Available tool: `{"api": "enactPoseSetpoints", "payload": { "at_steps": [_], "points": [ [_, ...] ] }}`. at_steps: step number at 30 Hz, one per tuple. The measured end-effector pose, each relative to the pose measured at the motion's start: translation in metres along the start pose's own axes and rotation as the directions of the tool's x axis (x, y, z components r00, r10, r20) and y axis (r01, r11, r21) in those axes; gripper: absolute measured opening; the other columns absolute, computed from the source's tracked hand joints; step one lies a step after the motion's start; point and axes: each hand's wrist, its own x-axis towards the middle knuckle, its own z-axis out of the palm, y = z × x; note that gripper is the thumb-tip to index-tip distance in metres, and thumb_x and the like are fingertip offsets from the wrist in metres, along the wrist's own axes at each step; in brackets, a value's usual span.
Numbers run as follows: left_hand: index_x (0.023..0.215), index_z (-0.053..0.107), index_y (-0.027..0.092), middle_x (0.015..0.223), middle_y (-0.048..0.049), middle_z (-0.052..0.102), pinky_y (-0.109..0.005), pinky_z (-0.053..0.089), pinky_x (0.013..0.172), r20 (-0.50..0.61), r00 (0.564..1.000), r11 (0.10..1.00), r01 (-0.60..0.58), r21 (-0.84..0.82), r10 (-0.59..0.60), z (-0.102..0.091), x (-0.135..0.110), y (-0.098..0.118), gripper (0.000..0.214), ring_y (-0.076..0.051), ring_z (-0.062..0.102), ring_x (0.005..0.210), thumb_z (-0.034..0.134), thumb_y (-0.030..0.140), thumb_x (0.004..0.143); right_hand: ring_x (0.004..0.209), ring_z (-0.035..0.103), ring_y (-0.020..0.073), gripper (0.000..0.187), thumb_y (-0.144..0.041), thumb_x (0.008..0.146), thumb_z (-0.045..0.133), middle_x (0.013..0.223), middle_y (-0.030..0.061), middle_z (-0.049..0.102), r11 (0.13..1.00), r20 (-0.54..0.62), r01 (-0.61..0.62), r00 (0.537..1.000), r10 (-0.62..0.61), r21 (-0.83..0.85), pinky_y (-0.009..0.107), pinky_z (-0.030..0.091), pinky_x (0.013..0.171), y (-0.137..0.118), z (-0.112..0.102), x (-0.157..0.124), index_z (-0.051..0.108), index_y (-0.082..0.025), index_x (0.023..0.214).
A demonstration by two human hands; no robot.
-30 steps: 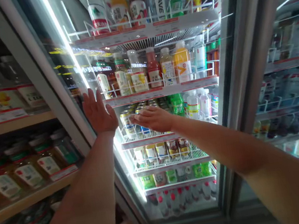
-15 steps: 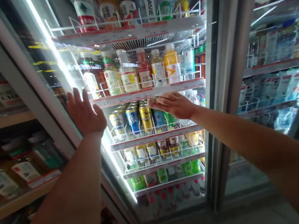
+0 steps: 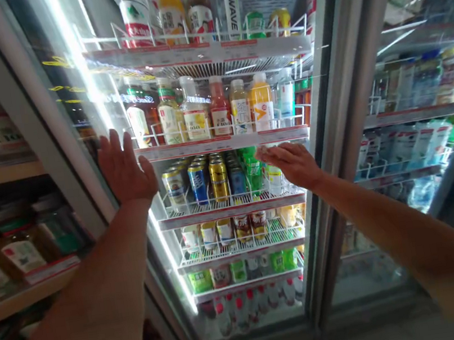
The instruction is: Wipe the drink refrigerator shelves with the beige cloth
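Spreading its bare fingers upward, the left hand (image 3: 127,170) is at the near left with nothing in its grasp, apparently flat to the glass door (image 3: 73,110), a pose that would suit bracing. The right hand (image 3: 292,163) is tipped palm down, its nearly straight fingers pointing left; a pale patch (image 3: 261,152) shows at their ends, and I cannot tell whether it grips something or only touches the glass. The door stands just beyond both hands, its surface smooth, shiny and crossed by yellow reflections (image 3: 55,62). Behind it, cans (image 3: 219,181) line up in rows, while bottles (image 3: 219,105) on the shelf (image 3: 223,144) above face forward, probably so they can be read easily. A light strip (image 3: 88,80) brightens the left side. Outside, a dim wooden rack (image 3: 1,174) carries more drinks at the left, another fridge (image 3: 410,115) stands at the right, and dark floor (image 3: 382,326) shows below, in what looks like a shop
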Motion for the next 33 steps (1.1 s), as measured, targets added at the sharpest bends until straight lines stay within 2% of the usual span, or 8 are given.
{"api": "enactPoseSetpoints", "payload": {
  "at_steps": [3, 7, 13, 20, 24, 27, 30, 33],
  "points": [
    [0.161, 0.034, 0.009, 0.168, -0.0107, 0.023, -0.052, 0.016, 0.130, 0.000, 1.000, 1.000, -0.002, 0.000, 0.002, 0.000, 0.000, 0.001, 0.059, -0.026, 0.013, 0.158, 0.036, 0.031, 0.106, 0.120, 0.061, 0.0263, 0.051, -0.019, 0.103, 0.043, 0.133, 0.0048, 0.067, 0.984, -0.106, -0.175, 0.979, 0.176, 0.020, 0.048, 0.047, 0.104, 0.020, -0.007, 0.008, 0.053, -0.038, 0.149],
    [0.159, 0.036, 0.007, 0.168, -0.0120, 0.024, -0.052, 0.016, 0.130, -0.006, 1.000, 1.000, 0.001, -0.011, -0.001, -0.001, 0.001, 0.001, 0.059, -0.027, 0.014, 0.158, 0.037, 0.031, 0.106, 0.118, 0.061, 0.0299, 0.051, -0.020, 0.103, 0.037, 0.128, 0.0123, 0.066, 0.908, -0.380, -0.419, 0.836, 0.396, 0.026, 0.055, 0.046, 0.103, 0.019, 0.001, 0.002, 0.055, -0.034, 0.149],
    [0.160, 0.035, 0.009, 0.169, -0.0089, 0.022, -0.050, 0.015, 0.130, 0.008, 1.000, 1.000, 0.020, 0.006, -0.020, -0.002, 0.000, 0.003, 0.059, -0.024, 0.011, 0.158, 0.037, 0.029, 0.105, 0.114, 0.062, 0.0271, 0.048, -0.018, 0.100, 0.049, 0.129, 0.0063, 0.069, 0.985, -0.236, -0.172, 0.957, 0.168, 0.003, 0.048, 0.051, 0.101, -0.006, 0.009, -0.009, 0.060, -0.037, 0.143],
    [0.160, 0.033, 0.008, 0.169, -0.0077, 0.020, -0.050, 0.011, 0.131, 0.026, 0.999, 0.999, 0.031, -0.022, -0.031, -0.001, 0.000, 0.002, 0.059, -0.023, 0.008, 0.159, 0.038, 0.028, 0.105, 0.118, 0.059, 0.0285, 0.055, -0.014, 0.101, 0.039, 0.132, 0.0081, 0.064, 0.954, -0.400, -0.297, 0.871, 0.286, 0.034, 0.049, 0.045, 0.102, -0.010, 0.018, 0.055, 0.053, -0.034, 0.150],
    [0.160, 0.035, 0.008, 0.169, -0.0079, 0.021, -0.052, 0.012, 0.131, 0.009, 0.999, 0.998, 0.034, -0.058, -0.033, -0.001, 0.000, 0.003, 0.058, -0.025, 0.011, 0.158, 0.037, 0.029, 0.106, 0.118, 0.055, 0.0230, 0.065, -0.015, 0.099, 0.051, 0.131, 0.0006, 0.067, 1.000, -0.233, 0.010, 0.973, -0.006, 0.016, 0.039, 0.044, 0.098, -0.070, 0.038, 0.038, 0.037, -0.037, 0.159],
    [0.158, 0.038, 0.006, 0.167, -0.0124, 0.027, -0.054, 0.015, 0.129, -0.016, 1.000, 0.999, 0.024, -0.044, -0.024, -0.001, 0.000, 0.005, 0.057, -0.027, 0.014, 0.158, 0.035, 0.031, 0.107, 0.114, 0.055, 0.0171, 0.053, -0.017, 0.101, 0.054, 0.130, -0.0060, 0.068, 0.977, -0.108, 0.206, 0.974, -0.199, 0.061, 0.033, 0.043, 0.094, -0.098, 0.044, 0.036, 0.050, -0.034, 0.151],
    [0.158, 0.037, 0.006, 0.167, -0.0128, 0.025, -0.053, 0.012, 0.130, -0.005, 1.000, 0.995, 0.030, -0.098, -0.031, -0.001, 0.000, 0.004, 0.059, -0.027, 0.013, 0.158, 0.033, 0.036, 0.109, 0.116, 0.052, 0.0196, 0.043, -0.016, 0.103, 0.050, 0.130, -0.0030, 0.068, 0.987, -0.092, 0.146, 0.986, -0.139, 0.070, 0.034, 0.040, 0.095, -0.097, 0.043, 0.071, 0.057, -0.028, 0.144],
    [0.159, 0.035, 0.007, 0.168, -0.0121, 0.023, -0.054, 0.007, 0.130, 0.019, 0.999, 0.989, 0.050, -0.142, -0.048, 0.000, -0.001, 0.002, 0.062, -0.027, 0.009, 0.158, 0.034, 0.042, 0.109, 0.122, 0.049, 0.0249, 0.046, -0.012, 0.103, 0.044, 0.135, 0.0024, 0.063, 0.991, -0.172, -0.110, 0.978, 0.121, 0.072, 0.040, 0.039, 0.098, -0.090, 0.045, 0.118, 0.057, -0.026, 0.145]
  ]
}}
